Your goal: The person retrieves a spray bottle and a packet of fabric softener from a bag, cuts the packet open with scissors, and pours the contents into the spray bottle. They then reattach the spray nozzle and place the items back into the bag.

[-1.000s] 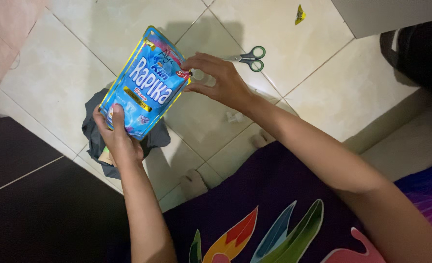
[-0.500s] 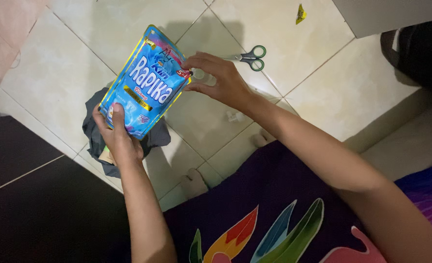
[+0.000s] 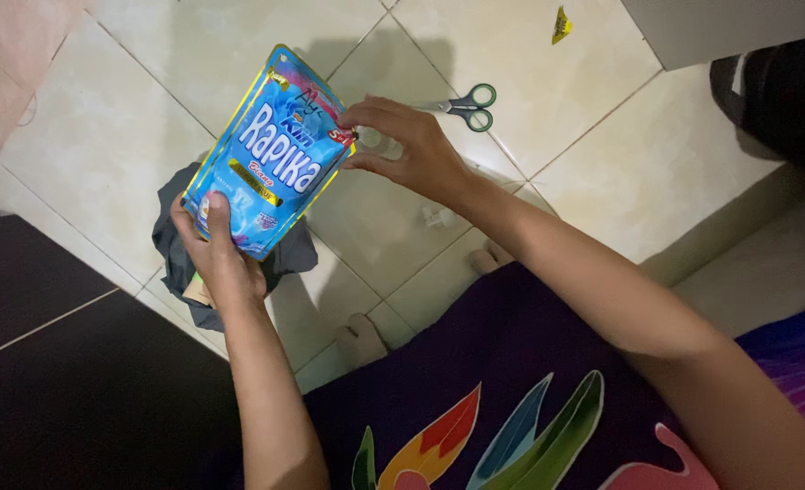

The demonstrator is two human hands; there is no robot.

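Blue pouch (image 3: pixel 271 154) — left hand (image 3: pixel 221 254) gripping base, right hand (image 3: pixel 411 150) pinching spout corner

Cream tiled floor (image 3: pixel 565 118) with diagonal grout lines, dark mat (image 3: pixel 48 363) at lower left, pale cabinet corner (image 3: pixel 720 27) upper right, dim light

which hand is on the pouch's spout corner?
The right hand: its fingertips pinch the upper right corner of the blue pouch, at the spout. The left hand instead has its grip on the pouch's bottom edge, thumb in front.
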